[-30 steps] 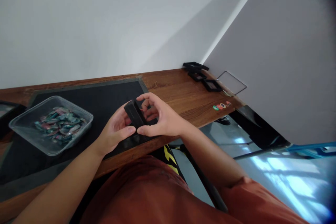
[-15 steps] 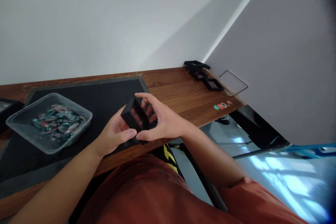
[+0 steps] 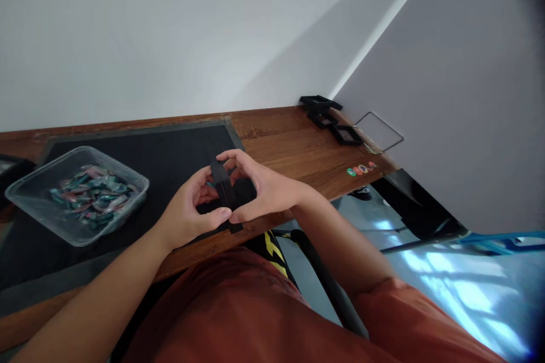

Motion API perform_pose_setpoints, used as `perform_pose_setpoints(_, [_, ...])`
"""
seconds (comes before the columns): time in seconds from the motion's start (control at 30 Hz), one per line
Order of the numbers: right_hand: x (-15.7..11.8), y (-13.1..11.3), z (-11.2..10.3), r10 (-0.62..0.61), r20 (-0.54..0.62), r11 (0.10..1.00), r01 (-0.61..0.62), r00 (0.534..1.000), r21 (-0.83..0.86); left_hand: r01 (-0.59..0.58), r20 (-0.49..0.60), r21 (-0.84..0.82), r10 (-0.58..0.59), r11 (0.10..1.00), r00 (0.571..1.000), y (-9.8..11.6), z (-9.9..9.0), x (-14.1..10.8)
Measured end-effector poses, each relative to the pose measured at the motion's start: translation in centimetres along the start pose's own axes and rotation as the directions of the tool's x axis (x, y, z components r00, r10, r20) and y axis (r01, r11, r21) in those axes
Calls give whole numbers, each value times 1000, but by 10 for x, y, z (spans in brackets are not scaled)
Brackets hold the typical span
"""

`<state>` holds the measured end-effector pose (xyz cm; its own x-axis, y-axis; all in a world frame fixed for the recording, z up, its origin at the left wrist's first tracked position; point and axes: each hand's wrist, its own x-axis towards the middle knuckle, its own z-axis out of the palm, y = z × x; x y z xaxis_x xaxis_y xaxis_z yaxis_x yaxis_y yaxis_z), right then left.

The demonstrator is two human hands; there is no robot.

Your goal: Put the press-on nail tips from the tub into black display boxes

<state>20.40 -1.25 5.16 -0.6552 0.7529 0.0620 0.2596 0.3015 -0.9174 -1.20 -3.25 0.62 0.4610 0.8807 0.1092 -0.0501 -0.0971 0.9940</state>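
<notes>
Between my two hands I hold a small black frame (image 3: 223, 184), turned edge-on so that its narrow side faces me. My left hand (image 3: 189, 204) grips it from the left, thumb at the lower edge and fingers behind. My right hand (image 3: 261, 187) has its thumb at the bottom and its index finger at the top corner. The frame is above the front of a black mat (image 3: 179, 150). What lies inside the frame cannot be seen from this angle. Left of my hands a clear plastic tub (image 3: 142, 193) holds many teal and pinkish pieces (image 3: 100, 193).
Several black frames (image 3: 347, 135) lie at the table's far right corner, beside a thin wire stand (image 3: 395, 130). Round stickers (image 3: 361, 169) mark the wooden tabletop (image 3: 272, 136). Another dark frame (image 3: 15, 173) sits at the left edge. A wall rises behind.
The black frame has turned in my hands, from showing its open face at an angle to nearly edge-on. My left hand has shifted slightly right; both hands keep their hold.
</notes>
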Motion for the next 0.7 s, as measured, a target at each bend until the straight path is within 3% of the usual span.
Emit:
perform_pose_setpoints(0.2, [-3, -2, 0, 6, 35, 999, -5, 999, -37, 17, 26, 13, -18, 1000, 1000, -2, -1, -2])
perform_pose_setpoints(0.3, [-4, 4, 0, 1, -5, 1000, -1, 1000, -13, 12, 28, -27, -11, 1000, 1000, 0, 0, -2])
perform_pose_setpoints(0.47, [-4, 13, 2, -91, -32, 996, 91, 995, 15, -28, 71, -112, 36, 993, 997, 4, 4, -2])
perform_pose_setpoints(0.7, [-5, 10, 5, -206, 26, 975, 203, 978, 91, -127, 56, -109, 134, 986, 989, 1, 7, -5])
